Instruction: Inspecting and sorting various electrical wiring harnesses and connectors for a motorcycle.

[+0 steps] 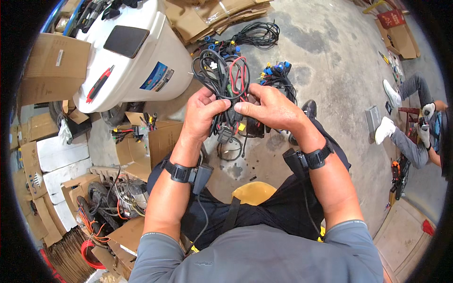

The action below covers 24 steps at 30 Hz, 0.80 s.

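Between my hands, above the concrete floor, is a wiring harness [210, 70] of looped black cables with a red wire. My left hand [200, 113] is closed on its left side, thumb pressed on top. On the other side my right hand [273, 106] grips it with thumb and curled fingers; some fingertips are hidden behind the wires. A small dark connector [225, 136] and thin cable loops hang below my hands. Just beyond lie a coiled black cable bundle [257, 35] and another bundle with blue connectors [279, 75], both on the floor.
A white lidded tub [163, 52] at the left carries a phone [126, 40] and a red utility knife [99, 84]. An open cardboard box [163, 139] stands near my left forearm. Flattened cardboard [203, 16] lies behind. Another person [408, 101] sits at the far right.
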Motion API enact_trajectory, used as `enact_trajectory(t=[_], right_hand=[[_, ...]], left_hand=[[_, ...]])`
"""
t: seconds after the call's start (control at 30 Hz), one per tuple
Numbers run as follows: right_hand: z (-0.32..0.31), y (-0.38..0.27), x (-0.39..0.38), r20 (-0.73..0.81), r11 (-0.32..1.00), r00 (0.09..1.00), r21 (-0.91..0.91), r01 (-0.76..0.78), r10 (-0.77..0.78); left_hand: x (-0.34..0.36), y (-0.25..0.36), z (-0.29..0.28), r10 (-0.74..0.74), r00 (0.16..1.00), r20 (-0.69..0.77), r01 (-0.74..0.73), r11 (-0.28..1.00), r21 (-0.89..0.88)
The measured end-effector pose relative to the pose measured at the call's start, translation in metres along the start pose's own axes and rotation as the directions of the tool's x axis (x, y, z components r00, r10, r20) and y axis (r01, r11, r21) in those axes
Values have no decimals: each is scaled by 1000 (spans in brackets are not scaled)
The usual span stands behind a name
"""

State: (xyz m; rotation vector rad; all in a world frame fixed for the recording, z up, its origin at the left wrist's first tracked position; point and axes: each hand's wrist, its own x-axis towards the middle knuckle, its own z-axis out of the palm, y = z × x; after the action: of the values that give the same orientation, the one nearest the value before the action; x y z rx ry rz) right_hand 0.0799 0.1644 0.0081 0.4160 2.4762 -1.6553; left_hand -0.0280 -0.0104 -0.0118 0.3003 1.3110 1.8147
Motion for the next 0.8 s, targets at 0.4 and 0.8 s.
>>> enact_trajectory(t=[0.4, 0.8], right_hand=[[6, 5, -9, -40, 964, 966, 65, 257, -255], [5, 2, -1, -121, 892, 883, -82, 445, -452]], left_hand=[[-6, -12, 3, 4, 996, 91, -12, 995, 97], [-6, -6, 3, 51, 996, 76, -56, 996, 63]])
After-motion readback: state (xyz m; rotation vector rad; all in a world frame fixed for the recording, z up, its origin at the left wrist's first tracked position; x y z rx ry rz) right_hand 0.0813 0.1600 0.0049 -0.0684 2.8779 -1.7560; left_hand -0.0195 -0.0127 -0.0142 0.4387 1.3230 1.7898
